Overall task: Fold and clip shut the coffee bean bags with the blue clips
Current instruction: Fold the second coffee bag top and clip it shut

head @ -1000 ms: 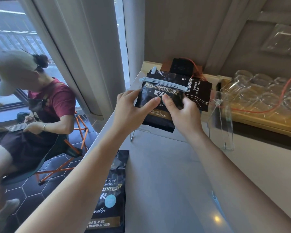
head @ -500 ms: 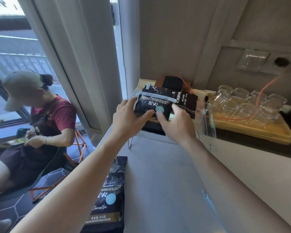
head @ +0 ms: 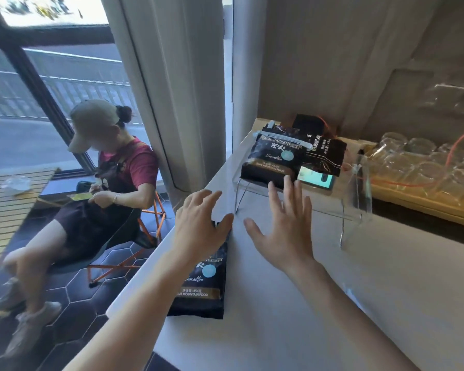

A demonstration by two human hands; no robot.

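A black coffee bean bag (head: 272,162) lies on a clear acrylic stand (head: 300,203) at the back of the white counter, with a blue clip (head: 281,139) shut across its folded top. More black bags (head: 324,153) lie behind it. Another black coffee bag (head: 202,285) lies flat near the counter's left edge, its top hidden under my left hand (head: 198,223). That hand hovers open over it. My right hand (head: 284,231) is open with fingers spread, just in front of the stand, holding nothing.
A phone with a lit screen (head: 316,180) rests on the stand beside the clipped bag. A wooden tray of glass cups (head: 423,172) stands at the right. A person sits on a folding chair (head: 99,188) left of the counter, by the window.
Both hands let go of the clipped bag, which stays on the stand, and drew back toward me. My left hand now hovers over the near bag.
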